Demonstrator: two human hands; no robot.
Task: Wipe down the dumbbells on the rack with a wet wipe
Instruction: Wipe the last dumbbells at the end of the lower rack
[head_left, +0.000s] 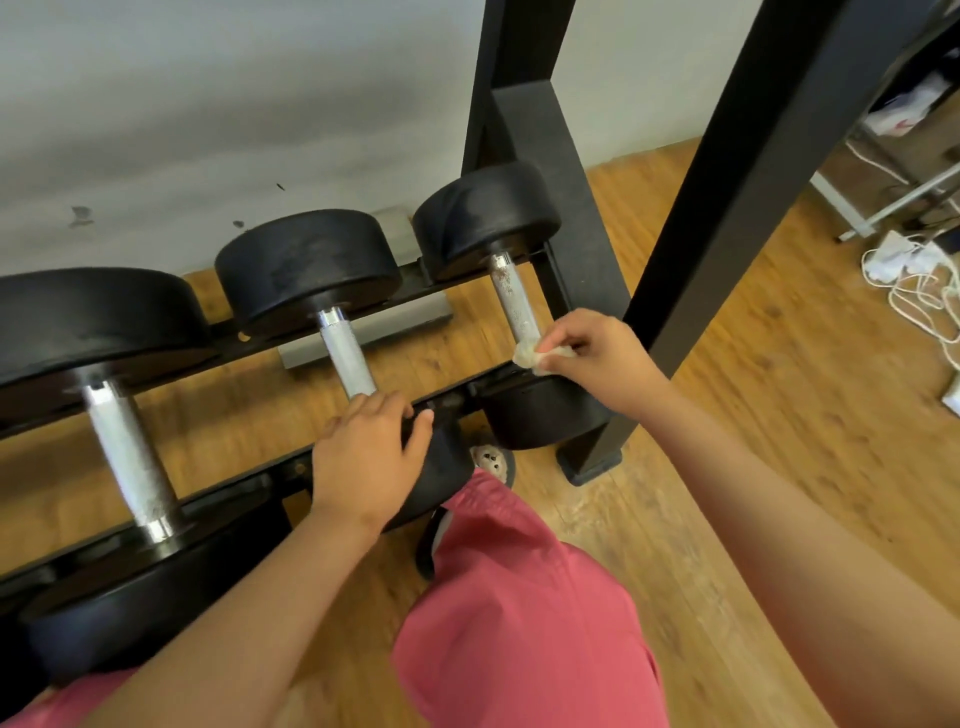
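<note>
Three black dumbbells with knurled silver handles lie side by side on a low black rack (249, 358). My right hand (597, 353) pinches a crumpled wet wipe (530, 357) against the near end of the right dumbbell's handle (511, 296), which shows rusty specks. My left hand (369, 457) rests over the near head of the middle dumbbell (306, 265), thumb and fingers curled round its top edge. The left dumbbell (124, 457) is the largest and lies untouched.
A thick black post (727, 208) rises just right of my right hand, and the rack's upright (524, 104) stands behind. White cables (919, 280) and a metal frame lie on the wood floor at far right. My pink-clad knee (519, 597) is below.
</note>
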